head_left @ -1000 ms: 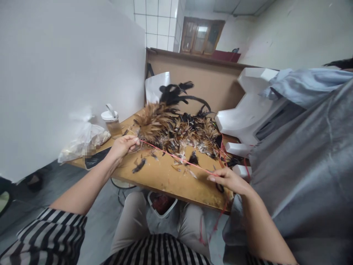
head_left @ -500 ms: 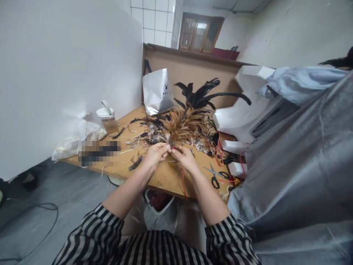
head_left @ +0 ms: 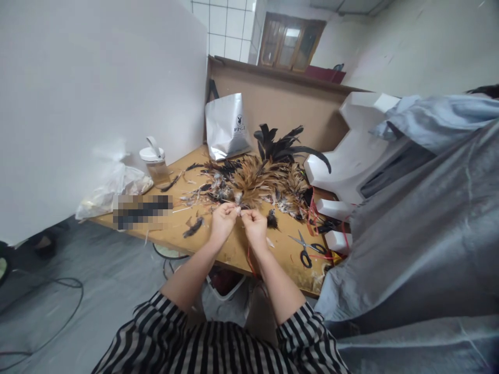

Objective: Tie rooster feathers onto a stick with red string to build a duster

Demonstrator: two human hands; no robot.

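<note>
Red string (head_left: 251, 257) pinched with feather bundle (head_left: 253, 182) between my left hand (head_left: 223, 221) and right hand (head_left: 255, 224); slack could loosen the binding.

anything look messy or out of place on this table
Yes. Loose feathers and bits lie scattered over the wooden table around the feather bundle that the left hand and right hand pinch. The scissors lie open near the front edge, amid tangled red string.
</note>
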